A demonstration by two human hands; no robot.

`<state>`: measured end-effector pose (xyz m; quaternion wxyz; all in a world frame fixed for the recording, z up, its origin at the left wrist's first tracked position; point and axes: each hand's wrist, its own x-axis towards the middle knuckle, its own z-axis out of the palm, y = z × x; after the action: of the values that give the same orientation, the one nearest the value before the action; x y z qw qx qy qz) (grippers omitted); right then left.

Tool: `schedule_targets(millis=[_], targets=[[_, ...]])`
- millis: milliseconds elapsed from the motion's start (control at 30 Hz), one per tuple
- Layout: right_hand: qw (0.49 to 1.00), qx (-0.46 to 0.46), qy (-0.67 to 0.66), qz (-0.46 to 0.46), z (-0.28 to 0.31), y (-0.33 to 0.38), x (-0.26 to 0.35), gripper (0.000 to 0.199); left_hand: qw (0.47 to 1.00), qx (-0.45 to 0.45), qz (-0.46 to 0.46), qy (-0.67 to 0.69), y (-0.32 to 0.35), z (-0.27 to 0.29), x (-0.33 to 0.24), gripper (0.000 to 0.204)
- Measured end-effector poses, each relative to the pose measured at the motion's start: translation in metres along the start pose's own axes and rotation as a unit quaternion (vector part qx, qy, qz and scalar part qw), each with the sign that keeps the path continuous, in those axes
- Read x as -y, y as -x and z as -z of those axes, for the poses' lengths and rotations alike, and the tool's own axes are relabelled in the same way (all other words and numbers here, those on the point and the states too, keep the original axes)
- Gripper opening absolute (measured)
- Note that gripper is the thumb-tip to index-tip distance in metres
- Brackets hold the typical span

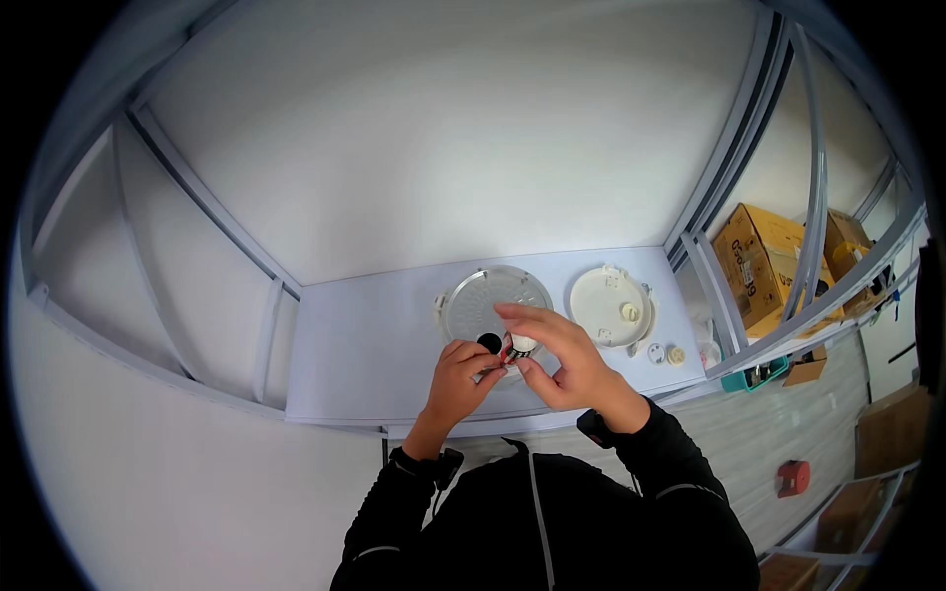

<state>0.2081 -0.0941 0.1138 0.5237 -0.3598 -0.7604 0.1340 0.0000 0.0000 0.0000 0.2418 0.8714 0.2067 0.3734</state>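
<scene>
My left hand [461, 376] and my right hand [557, 357] meet over the near edge of a round grey metal disc [483, 295] with a dark hole in it, lying on the white table [365, 345]. Between the fingertips of both hands sits a small white cylindrical part with red and black on it [517, 347]. To the right of the disc lies a round white plastic cover [609, 303] with a small knob on it.
Two small round knobs [666, 354] lie on the table's right near corner. A white metal frame [734, 187] surrounds the table. Cardboard boxes [764, 258] stand at the right, and a red object [793, 477] lies on the floor.
</scene>
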Motion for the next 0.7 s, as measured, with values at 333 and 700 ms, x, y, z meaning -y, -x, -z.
schedule_targets(millis=[333,700], targets=[[0.998,-0.062,0.028,0.011,-0.004,-0.008,0.009,0.046,0.980,0.081,-0.010,-0.182,-0.022,0.007,-0.033,0.019],[0.996,-0.068,0.048,-0.014,-0.012,-0.016,0.019,0.046,0.969,0.138,-0.006,-0.206,-0.024,0.020,-0.030,0.020]])
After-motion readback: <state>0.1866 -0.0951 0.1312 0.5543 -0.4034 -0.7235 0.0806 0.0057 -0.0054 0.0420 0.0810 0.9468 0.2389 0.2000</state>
